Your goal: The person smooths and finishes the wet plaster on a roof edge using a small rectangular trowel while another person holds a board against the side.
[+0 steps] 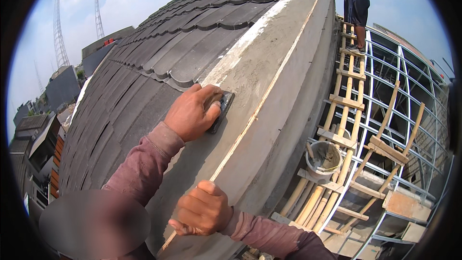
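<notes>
My left hand (191, 111) is closed on a dark, flat-bladed float (224, 110), pressed against the grey mortar top (262, 62) of a sloping parapet wall. The mortar is smooth near me and rougher farther up. A thin wooden strip (248, 126) runs along the wall's right top edge. Lower down, my right hand (204, 209) has its fingers curled around this strip, thumb toward the lower left. Both my sleeves are dusty and reddish. The inner side of the float's grip is hidden by my left fingers.
Dark roof tiles (144, 74) slope away left of the wall. On the right, bamboo scaffolding with wooden rungs (347, 101) holds a white bucket (318, 175) of mortar with a handled tool. Beyond it lies a metal frame (406, 91). Another person (356, 7) stands at the far top.
</notes>
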{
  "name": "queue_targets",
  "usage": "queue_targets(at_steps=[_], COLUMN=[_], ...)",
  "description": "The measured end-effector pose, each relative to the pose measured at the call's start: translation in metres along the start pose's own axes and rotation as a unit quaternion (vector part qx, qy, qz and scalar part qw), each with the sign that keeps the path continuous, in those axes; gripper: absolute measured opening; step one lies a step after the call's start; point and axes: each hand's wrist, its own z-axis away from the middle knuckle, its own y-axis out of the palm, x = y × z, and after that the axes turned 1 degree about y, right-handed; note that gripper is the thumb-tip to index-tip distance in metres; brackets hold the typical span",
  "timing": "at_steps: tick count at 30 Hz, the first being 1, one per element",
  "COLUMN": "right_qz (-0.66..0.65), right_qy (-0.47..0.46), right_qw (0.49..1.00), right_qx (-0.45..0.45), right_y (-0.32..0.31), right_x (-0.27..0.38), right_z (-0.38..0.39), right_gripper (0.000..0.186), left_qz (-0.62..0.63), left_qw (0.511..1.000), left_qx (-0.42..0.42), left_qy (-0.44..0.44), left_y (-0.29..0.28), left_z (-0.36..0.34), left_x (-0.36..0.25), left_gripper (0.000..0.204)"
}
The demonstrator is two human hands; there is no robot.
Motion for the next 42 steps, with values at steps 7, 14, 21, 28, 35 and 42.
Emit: queue_targets(at_steps=[7, 14, 21, 28, 35, 42], right_qz=[0.001, -0.036, -0.01, 0.005, -0.027, -0.007], right_qy=[0.003, -0.008, -0.005, -0.007, -0.012, -0.012], right_qw=[1.0, 0.999, 1.0, 1.0, 0.999, 1.0], right_qx=[0.008, -0.01, -0.018, -0.013, -0.023, -0.023], right_y=[0.0, 0.012, 0.004, 0.001, 0.012, 0.003], right_x=[0.001, 0.014, 0.003, 0.0, 0.01, 0.003], right_z=[0.003, -0.002, 0.0, 0.001, -0.003, -0.001], right_gripper=[0.034, 0.035, 0.033, 0.033, 0.034, 0.035], left_qz=[-0.005, -0.042, -0.011, 0.015, -0.027, -0.016], left_qw=[0.999, 0.997, 0.999, 0.999, 0.999, 1.0], left_qx=[0.013, -0.065, -0.048, 0.03, -0.045, -0.021], left_qy=[0.037, 0.005, 0.0, 0.029, -0.007, 0.01], left_y=[0.002, 0.003, 0.001, 0.001, 0.002, -0.006], left_z=[-0.011, -0.032, 0.018, -0.002, -0.019, 0.021], left_x=[-0.022, 0.019, 0.01, -0.022, 0.03, 0.007], left_gripper=[0.04, 0.042, 0.04, 0.041, 0.042, 0.041])
